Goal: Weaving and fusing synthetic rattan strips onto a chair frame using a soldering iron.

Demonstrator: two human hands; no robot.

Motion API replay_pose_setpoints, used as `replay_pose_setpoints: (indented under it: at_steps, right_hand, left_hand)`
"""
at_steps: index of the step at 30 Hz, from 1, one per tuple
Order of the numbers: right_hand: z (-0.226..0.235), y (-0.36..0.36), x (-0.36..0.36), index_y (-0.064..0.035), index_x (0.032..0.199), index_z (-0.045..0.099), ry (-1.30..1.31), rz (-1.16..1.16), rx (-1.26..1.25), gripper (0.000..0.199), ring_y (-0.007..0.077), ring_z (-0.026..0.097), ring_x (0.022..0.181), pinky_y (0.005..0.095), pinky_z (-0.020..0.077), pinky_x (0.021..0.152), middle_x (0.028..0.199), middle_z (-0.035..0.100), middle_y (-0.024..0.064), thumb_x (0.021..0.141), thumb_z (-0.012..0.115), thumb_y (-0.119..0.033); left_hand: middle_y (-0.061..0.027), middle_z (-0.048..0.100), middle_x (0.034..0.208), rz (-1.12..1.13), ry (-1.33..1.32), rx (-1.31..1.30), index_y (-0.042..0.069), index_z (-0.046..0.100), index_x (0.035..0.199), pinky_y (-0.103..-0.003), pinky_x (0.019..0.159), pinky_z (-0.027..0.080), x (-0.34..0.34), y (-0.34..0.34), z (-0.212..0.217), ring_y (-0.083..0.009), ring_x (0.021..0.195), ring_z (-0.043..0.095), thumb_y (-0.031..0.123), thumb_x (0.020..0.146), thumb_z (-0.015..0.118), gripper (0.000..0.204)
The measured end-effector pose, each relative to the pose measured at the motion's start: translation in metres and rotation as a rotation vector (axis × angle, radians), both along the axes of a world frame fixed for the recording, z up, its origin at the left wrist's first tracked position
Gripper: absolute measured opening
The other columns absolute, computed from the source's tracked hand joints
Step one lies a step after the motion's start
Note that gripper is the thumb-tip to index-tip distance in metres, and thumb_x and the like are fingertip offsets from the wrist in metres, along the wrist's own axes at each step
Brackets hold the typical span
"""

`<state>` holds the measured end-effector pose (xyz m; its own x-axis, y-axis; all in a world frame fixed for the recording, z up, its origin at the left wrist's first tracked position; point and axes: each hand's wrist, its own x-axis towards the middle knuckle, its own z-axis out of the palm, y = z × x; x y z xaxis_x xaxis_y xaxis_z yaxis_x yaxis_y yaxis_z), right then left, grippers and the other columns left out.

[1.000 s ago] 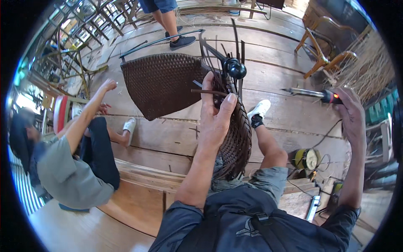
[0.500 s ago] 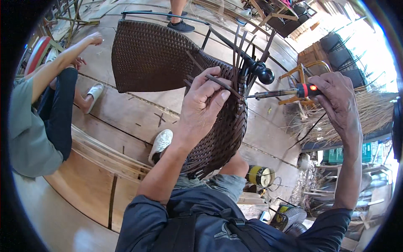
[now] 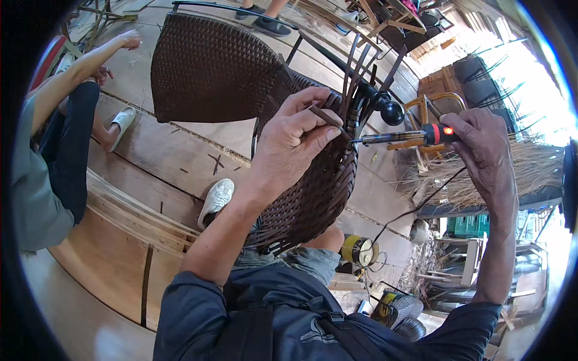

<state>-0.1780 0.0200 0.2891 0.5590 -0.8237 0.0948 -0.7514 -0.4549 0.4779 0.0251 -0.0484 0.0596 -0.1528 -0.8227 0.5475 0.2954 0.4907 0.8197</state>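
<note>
A dark brown woven chair [image 3: 211, 69] lies across in front of me, its woven side bulging toward my lap. My left hand [image 3: 295, 132] pinches a flat brown weaving strip [image 3: 326, 115] against the edge of the weave. In my right hand [image 3: 481, 144] is a soldering iron [image 3: 435, 134] with a black and red handle and a glowing red light. Its thin metal tip meets the weave beside the strip, just right of my left fingertips. Several loose strips [image 3: 356, 66] stand up from the frame near a round black knob [image 3: 392, 112].
A seated person [image 3: 54, 162] is close on my left, one arm stretched out. Another person's shoes [image 3: 272, 26] show at the far side. The iron's cord [image 3: 400, 215] hangs toward yellow-black cans [image 3: 360, 249]. Straw-like fibres [image 3: 487, 174] and wooden chair frames lie at right.
The chair and my hands appear shifted slightly in view. My right hand has brought the iron's tip a little left, closer to my left fingertips. The grip on the strip is kept.
</note>
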Motion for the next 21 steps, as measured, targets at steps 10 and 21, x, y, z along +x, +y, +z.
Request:
replay_pose_setpoints:
  at_steps: [10, 21]
  right_hand:
    - [0.005, -0.003, -0.002, -0.0119, 0.106, 0.066, 0.028, -0.009, 0.005, 0.036, 0.0278, 0.057, 0.079, 0.0417, 0.0411, 0.069, 0.085, 0.061, 0.008, 0.071, 0.072, -0.004]
    - [0.004, -0.005, -0.003, -0.012, 0.107, 0.066, 0.065, 0.021, -0.009, 0.036, 0.0268, 0.058, 0.079, 0.04, 0.0416, 0.07, 0.085, 0.061, 0.0076, 0.073, 0.072, -0.006]
  left_hand:
    - [-0.0117, 0.052, 0.132, 0.055, -0.099, -0.029, 0.005, 0.072, 0.096, -0.029, 0.09, 0.051, 0.003, 0.0, 0.01, -0.0203, 0.115, 0.059, 0.0, 0.08, 0.073, 0.017]
    - [-0.0119, 0.051, 0.135, 0.099, -0.194, -0.148, 0.005, 0.073, 0.094, -0.031, 0.094, 0.048, 0.005, -0.009, 0.012, -0.0223, 0.12, 0.055, 0.007, 0.078, 0.076, 0.017]
